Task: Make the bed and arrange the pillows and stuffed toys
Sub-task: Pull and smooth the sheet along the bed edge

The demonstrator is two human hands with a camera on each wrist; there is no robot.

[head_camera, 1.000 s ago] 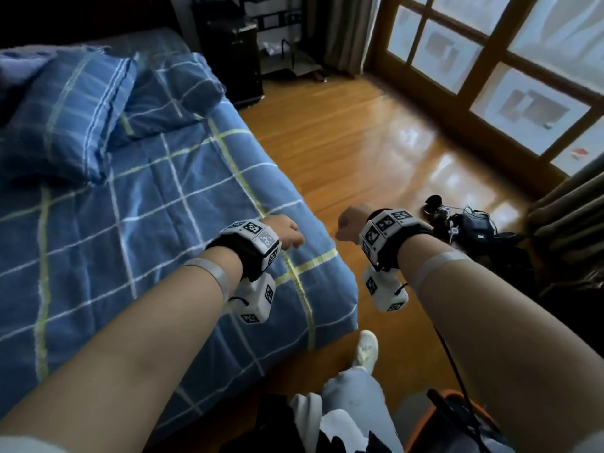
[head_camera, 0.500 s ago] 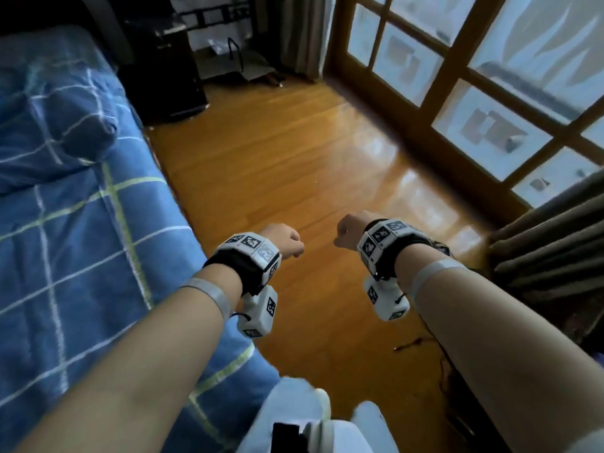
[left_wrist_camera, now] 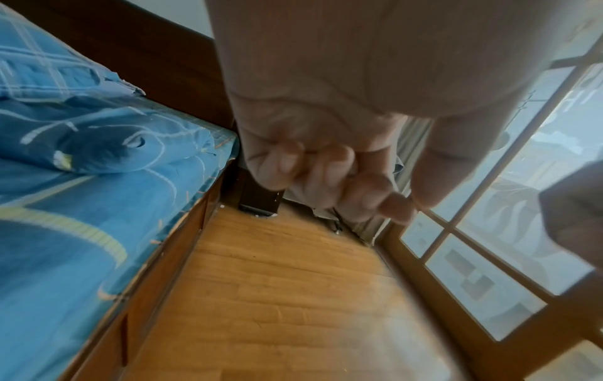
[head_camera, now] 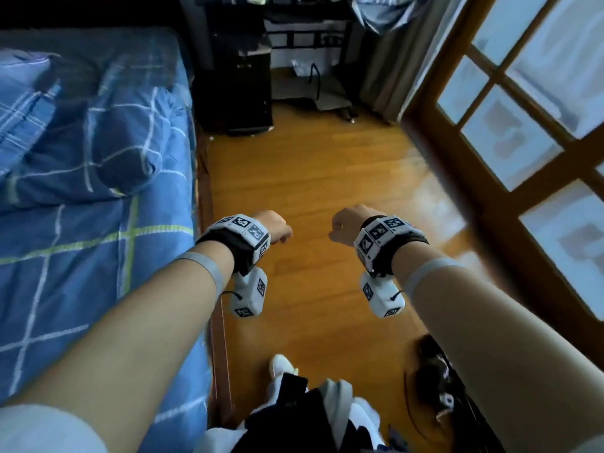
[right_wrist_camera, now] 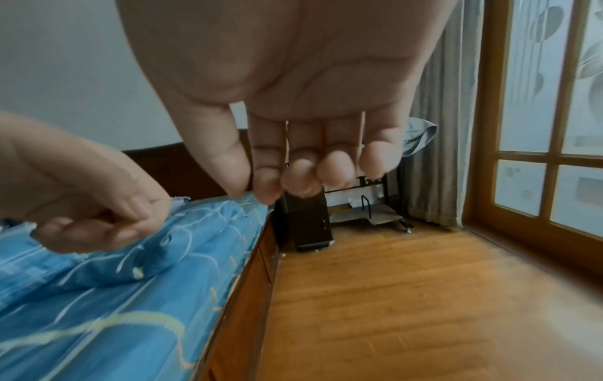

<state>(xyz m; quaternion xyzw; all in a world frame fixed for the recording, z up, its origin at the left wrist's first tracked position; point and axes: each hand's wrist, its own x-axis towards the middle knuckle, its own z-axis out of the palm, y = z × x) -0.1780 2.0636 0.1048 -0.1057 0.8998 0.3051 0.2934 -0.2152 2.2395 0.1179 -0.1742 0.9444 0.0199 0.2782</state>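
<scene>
The bed [head_camera: 81, 273] with its blue plaid sheet fills the left of the head view. A bunched blue plaid duvet [head_camera: 108, 152] lies across its far end, and a plaid pillow [head_camera: 23, 103] sits at the far left. No stuffed toy shows. My left hand [head_camera: 277, 228] hovers over the floor just off the bed's side edge; its fingers [left_wrist_camera: 326, 180] are curled into the palm and hold nothing. My right hand [head_camera: 343, 223] floats beside it over the floor, its fingers [right_wrist_camera: 336, 167] loosely bent and empty.
Wooden floor [head_camera: 310, 174] runs ahead between the bed and the glazed wooden doors [head_camera: 523, 132]. A black cabinet [head_camera: 242, 93] and a metal rack [head_camera: 310, 83] stand at the far end by a grey curtain [head_camera: 385, 76]. Black gear with cables [head_camera: 434, 364] lies by my right foot.
The view has swung from the bed's foot corner to look along its side toward the headboard. Both hands stayed curled, empty and side by side.
</scene>
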